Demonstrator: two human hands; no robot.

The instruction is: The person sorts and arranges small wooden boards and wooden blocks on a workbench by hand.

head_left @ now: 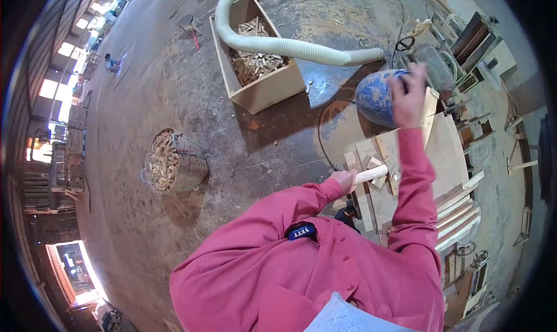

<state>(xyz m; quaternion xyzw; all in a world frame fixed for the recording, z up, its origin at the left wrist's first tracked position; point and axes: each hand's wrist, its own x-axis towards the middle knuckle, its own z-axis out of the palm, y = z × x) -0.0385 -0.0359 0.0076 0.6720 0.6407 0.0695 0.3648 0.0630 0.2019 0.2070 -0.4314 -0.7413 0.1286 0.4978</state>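
My left hand is closed around one end of a pale rounded wooden stick, held above a work table. Short wooden pieces and flat strips lie on the table beneath the stick. My right hand is raised at the table's far side, in front of a blue drum. Its fingers look apart and are somewhat smeared by motion; I see nothing held in them.
A wooden box of offcuts stands ahead, with a white ribbed hose across it. On the left is a basket full of wood scraps. Long strips lie at the table's right. A person is far off.
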